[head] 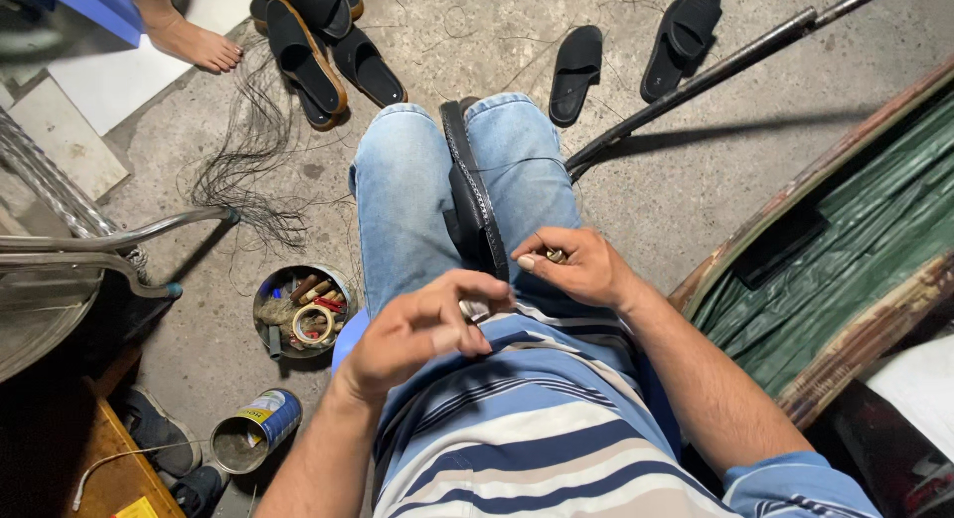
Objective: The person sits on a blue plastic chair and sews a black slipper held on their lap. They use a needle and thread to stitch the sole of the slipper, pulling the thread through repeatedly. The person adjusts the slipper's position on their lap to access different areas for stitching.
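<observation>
Two hands pinched on small bits, left hand (422, 324), right hand (576, 267), black sandal (475, 195) between knees, tool tin (303, 311) beside.

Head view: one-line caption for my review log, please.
Seated person grips a black sandal between the knees, left hand and right hand each pinching something small above it.

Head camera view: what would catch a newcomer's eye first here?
A black sandal stands on edge between the person's jeans-clad knees, with the left hand and right hand pinching something small just above it. More black sandals lie on the concrete floor, beside a round tin of tools.
</observation>
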